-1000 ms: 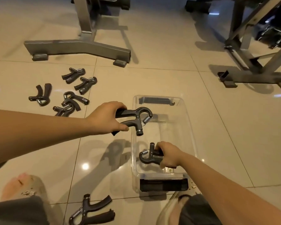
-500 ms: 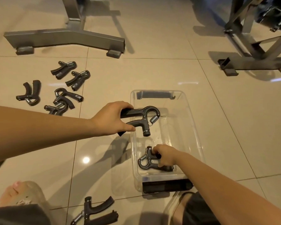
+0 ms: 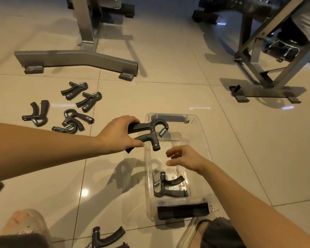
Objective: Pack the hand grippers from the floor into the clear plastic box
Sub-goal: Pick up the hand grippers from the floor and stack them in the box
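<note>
Hand gripper (image 3: 148, 132) clasped in left hand (image 3: 117, 136); right hand (image 3: 184, 159) fingers spread, empty.

One black hand gripper (image 3: 169, 186) lies flat at the near end inside the clear plastic box (image 3: 207, 145).

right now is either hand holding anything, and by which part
The left hand holds a hand gripper by its two handles, spring end over the box. The right hand is open and holds nothing.
</note>
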